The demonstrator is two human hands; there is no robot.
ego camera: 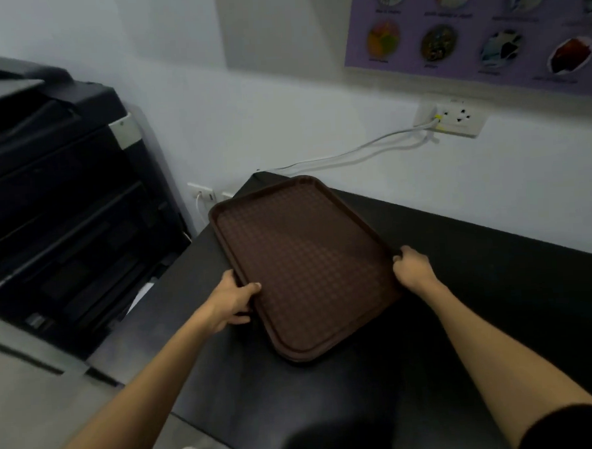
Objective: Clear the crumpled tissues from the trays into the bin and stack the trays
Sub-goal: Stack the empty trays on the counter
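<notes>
Black matte counter (479, 283) runs under a white wall; a bulky black printer (45, 186) stands left of the brown textured plastic tray (300, 258), a purple poster (483, 32) above it. No tissues on the tray, which lies on the counter. The left hand (235, 298) and right hand (413, 269) grip opposite edges, well apart. It looks like the stacking step: a second rim seems to show beneath. Next, square the edges and release.

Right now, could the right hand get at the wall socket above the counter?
Probably yes: nothing stands between the right hand and the wall socket, only black counter, but its grip on the tray must go first.
</notes>
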